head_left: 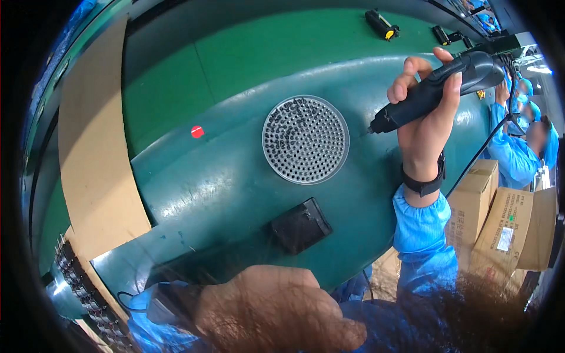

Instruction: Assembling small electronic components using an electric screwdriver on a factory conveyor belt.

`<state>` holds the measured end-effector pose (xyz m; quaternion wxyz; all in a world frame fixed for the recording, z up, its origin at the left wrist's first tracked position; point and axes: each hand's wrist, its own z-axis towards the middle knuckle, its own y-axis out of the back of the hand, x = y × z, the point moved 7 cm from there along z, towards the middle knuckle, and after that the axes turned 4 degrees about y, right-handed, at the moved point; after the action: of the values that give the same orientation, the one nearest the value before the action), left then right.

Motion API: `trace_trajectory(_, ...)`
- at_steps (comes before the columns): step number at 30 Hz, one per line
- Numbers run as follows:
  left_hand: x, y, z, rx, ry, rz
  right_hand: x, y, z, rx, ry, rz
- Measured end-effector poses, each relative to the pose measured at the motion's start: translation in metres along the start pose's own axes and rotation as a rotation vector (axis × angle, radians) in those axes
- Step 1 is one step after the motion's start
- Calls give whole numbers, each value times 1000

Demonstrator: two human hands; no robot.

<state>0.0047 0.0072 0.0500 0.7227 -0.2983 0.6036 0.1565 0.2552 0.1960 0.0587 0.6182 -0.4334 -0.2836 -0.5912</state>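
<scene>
My right hand [425,126] is closed round a black electric screwdriver [444,85], held at the right above the green table; its tip points left toward a round perforated tray [325,146]. Small dark screws fill many of the tray's holes, mostly on its left and upper parts. Below the tray a black rectangular plastic part [301,227] lies on the table. At the lower edge, nearest to that part, is my left hand [276,303]. Its fingers are curled under and partly covered by hair, so anything in them is hidden.
A cardboard sheet [97,141] lies along the left side, near a row of black parts [88,288]. A red round sticker [198,132] marks the table. Black-and-yellow devices [381,25] lie at the far side. Cardboard boxes [500,226] and people in blue are at right; a cord hangs there.
</scene>
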Motion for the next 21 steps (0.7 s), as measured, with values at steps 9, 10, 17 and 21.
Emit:
trace_trajectory(9, 1, -9, -6, -32, 38, -7, 5, -2, -8, 39, 39, 8)
trace_trajectory(10, 0, -9, -6, -36, 36, -5, 5, -2, -8, 39, 41, 7)
trace_trajectory(17, -12, 2, 1, -97, -28, 10, 1, -10, -5, 151, -24, 89)
trace_trajectory(21, -51, 19, 14, -205, -218, 61, 12, -32, -3, 341, -53, 122)
